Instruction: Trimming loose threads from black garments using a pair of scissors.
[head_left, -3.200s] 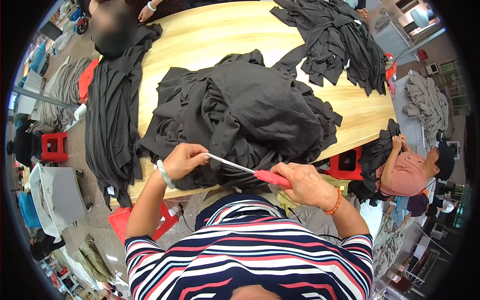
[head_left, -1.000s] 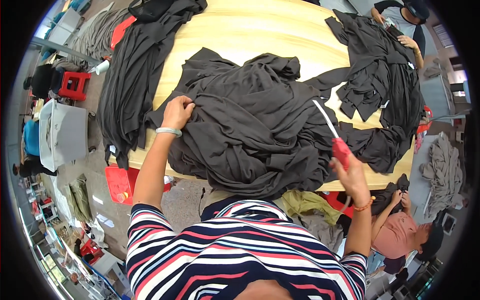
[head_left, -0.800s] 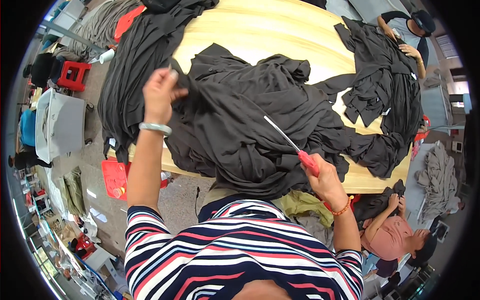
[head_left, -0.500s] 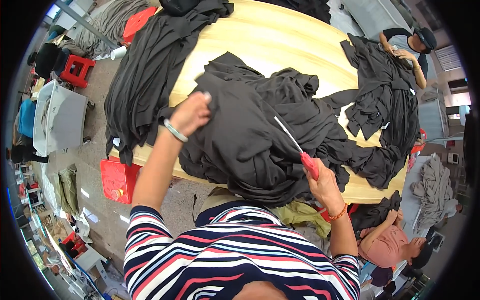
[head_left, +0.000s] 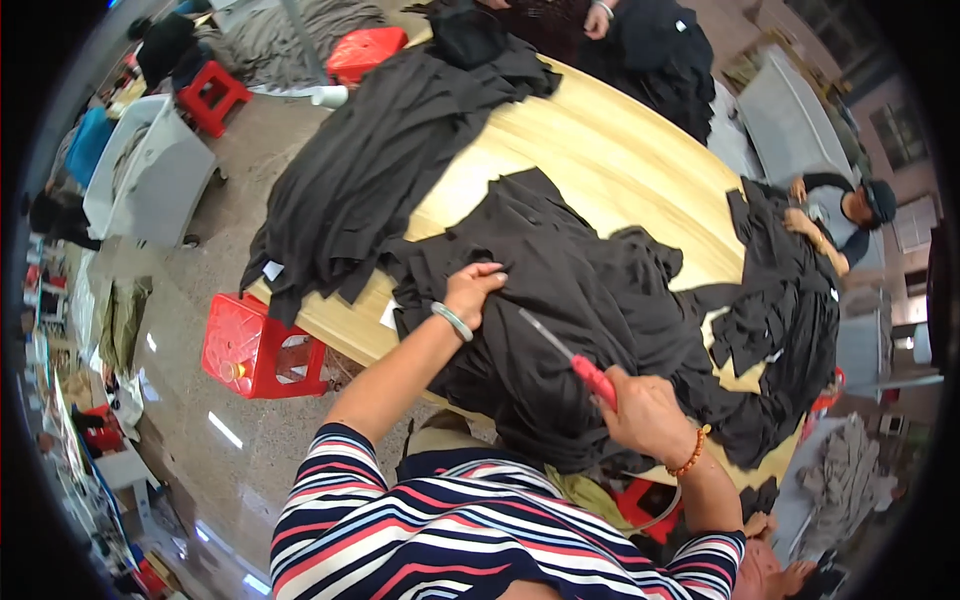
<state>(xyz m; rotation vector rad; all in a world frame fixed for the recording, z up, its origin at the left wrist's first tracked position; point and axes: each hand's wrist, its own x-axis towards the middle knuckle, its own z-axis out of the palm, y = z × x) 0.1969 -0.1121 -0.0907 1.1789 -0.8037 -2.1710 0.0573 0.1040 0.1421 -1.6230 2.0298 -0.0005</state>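
A large dark grey-black garment (head_left: 560, 290) lies bunched in folds at the table's near edge in front of me. My left hand (head_left: 474, 292), with a pale bangle at its wrist, is on the cloth's left part, thumb and fingers closed on a bit of it. Wrapped in my right hand (head_left: 645, 415) is a red-handled tool (head_left: 594, 380) with a long slim metal shaft pointing up and left over the garment. Its exact kind cannot be made out. An orange bead bracelet circles that wrist.
More dark garments lie along the wooden table's (head_left: 590, 130) left side (head_left: 370, 150) and right side (head_left: 790, 320). A red stool (head_left: 255, 345) stands at the near left corner, a white bin (head_left: 150, 180) beyond it. Other people work at the far and right edges.
My view has shifted, so the table sits lower and turned. My left hand, blurred above the cloth before, is now down on it. The right hand still holds the red-handled tool.
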